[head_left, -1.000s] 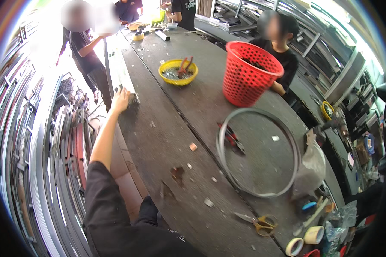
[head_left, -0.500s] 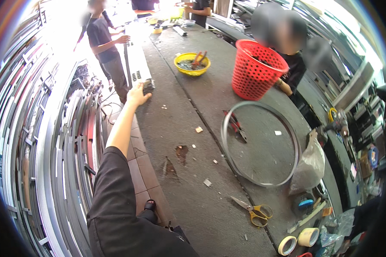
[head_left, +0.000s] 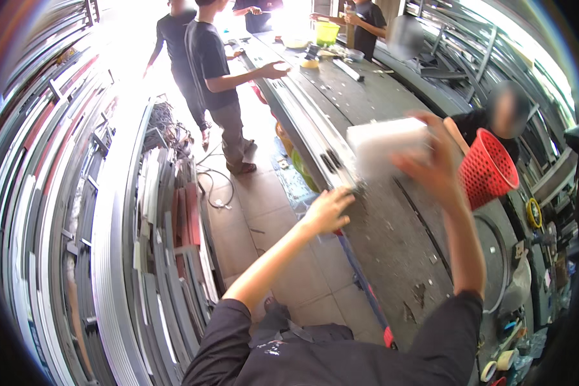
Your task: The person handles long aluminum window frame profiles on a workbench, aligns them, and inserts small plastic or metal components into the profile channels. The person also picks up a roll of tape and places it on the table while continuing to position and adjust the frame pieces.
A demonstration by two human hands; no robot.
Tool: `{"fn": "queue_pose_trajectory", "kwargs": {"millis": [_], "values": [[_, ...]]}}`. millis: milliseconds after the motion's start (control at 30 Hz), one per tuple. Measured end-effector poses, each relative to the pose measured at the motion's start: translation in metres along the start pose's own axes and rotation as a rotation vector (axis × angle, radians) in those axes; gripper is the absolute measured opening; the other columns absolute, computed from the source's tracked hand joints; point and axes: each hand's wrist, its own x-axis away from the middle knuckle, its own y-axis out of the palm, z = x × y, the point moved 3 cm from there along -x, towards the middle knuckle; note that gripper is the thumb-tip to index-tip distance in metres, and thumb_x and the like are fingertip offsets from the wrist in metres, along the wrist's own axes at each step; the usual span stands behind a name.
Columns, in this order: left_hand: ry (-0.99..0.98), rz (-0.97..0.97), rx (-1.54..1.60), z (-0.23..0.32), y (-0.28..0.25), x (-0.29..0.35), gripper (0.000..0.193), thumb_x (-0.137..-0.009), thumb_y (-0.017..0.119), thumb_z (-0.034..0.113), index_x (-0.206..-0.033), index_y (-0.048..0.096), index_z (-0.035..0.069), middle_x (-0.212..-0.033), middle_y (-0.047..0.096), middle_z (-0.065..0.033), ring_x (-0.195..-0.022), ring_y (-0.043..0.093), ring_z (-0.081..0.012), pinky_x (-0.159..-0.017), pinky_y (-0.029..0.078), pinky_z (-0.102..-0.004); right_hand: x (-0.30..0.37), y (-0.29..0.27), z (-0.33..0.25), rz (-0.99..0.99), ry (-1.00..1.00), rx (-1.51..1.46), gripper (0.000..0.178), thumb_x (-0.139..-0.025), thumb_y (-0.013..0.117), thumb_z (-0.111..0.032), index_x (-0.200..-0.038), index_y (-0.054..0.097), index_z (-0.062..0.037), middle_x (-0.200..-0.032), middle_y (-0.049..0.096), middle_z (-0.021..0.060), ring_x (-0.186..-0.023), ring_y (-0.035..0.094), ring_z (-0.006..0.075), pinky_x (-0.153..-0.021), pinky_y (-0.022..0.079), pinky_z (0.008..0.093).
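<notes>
My left hand (head_left: 328, 211) reaches to the near end of a long, silvery metal profile (head_left: 312, 132) along the table's left edge. Its fingers are bent over that end, with dark slots or pieces just beyond them. My right hand (head_left: 428, 161) is raised over the table, gripping a thick, whitish roll (head_left: 383, 145). Motion smears the roll, so its material cannot be made out. A tan end (head_left: 457, 134) sticks out behind the fingers. To the right of this hand stands a red perforated basket (head_left: 487, 170), tilted in the view.
One person (head_left: 215, 71) stands by the profile on the left, a hand over it; others are at the far end. Another person (head_left: 489, 122) is behind the basket. Racks of profiles (head_left: 64, 225) line the left. A coiled strip (head_left: 498, 257) and tape rolls (head_left: 507, 360) lie at right.
My right hand has come into view holding the whitish roll. The view has swung left, shifting the basket and coil rightward. My left hand is still at the profile's end.
</notes>
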Motion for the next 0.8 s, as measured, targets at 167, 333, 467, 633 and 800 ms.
{"fn": "queue_pose_trajectory", "kwargs": {"millis": [167, 333, 467, 633, 800], "values": [[0.208, -0.057, 0.157, -0.028, -0.023, 0.003, 0.058, -0.092, 0.064, 0.030, -0.145, 0.048, 0.012, -0.159, 0.032, -0.0110, -0.146, 0.033, -0.0283, -0.118, 0.029, -0.0525, -0.215, 0.250, 0.098, 0.056, 0.680, -0.772, 0.083, -0.073, 0.087, -0.047, -0.118, 0.052, 0.0123, -0.109, 0.065, 0.0205, -0.095, 0.067, 0.0229, -0.084, 0.055, 0.0306], [0.348, -0.134, 0.465, -0.066, -0.029, -0.013, 0.048, -0.091, 0.064, 0.025, -0.136, 0.056, 0.010, -0.147, 0.048, -0.0133, -0.135, 0.046, -0.0303, -0.109, 0.038, -0.0502, -0.312, 0.391, 0.176, 0.354, 0.685, -0.430, 0.077, -0.076, 0.086, -0.041, -0.126, 0.050, 0.0047, -0.114, 0.058, 0.0230, -0.103, 0.062, 0.0318, -0.092, 0.051, 0.0379], [0.419, -0.423, 0.908, -0.112, -0.039, -0.044, 0.044, -0.091, 0.064, 0.028, -0.128, 0.062, 0.005, -0.118, 0.067, -0.0219, -0.116, 0.061, -0.0355, -0.099, 0.047, -0.0414, -0.344, 0.459, 0.200, 0.501, 0.262, -0.287, 0.075, -0.076, 0.086, -0.038, -0.130, 0.047, -0.0023, -0.116, 0.052, 0.0227, -0.109, 0.054, 0.0375, -0.096, 0.044, 0.0441], [0.319, -0.681, 1.084, -0.193, -0.079, -0.104, 0.040, -0.099, 0.058, 0.028, -0.128, 0.062, 0.000, -0.122, 0.068, -0.0193, -0.114, 0.065, -0.0298, -0.093, 0.051, -0.0387, -0.367, 0.496, 0.216, 0.364, 0.081, -0.225, 0.068, -0.077, 0.085, -0.029, -0.126, 0.046, -0.0027, -0.119, 0.047, 0.0224, -0.111, 0.051, 0.0401, -0.098, 0.043, 0.0475], [0.155, -0.385, 1.344, -0.312, -0.123, -0.145, 0.033, -0.105, 0.050, 0.020, -0.127, 0.062, -0.001, -0.124, 0.067, -0.0144, -0.117, 0.063, -0.0241, -0.101, 0.048, -0.0364, -0.397, 0.531, 0.266, 0.269, 0.113, -0.263, 0.067, -0.076, 0.085, -0.025, -0.124, 0.044, -0.0036, -0.119, 0.045, 0.0218, -0.111, 0.050, 0.0409, -0.096, 0.045, 0.0469]]}}
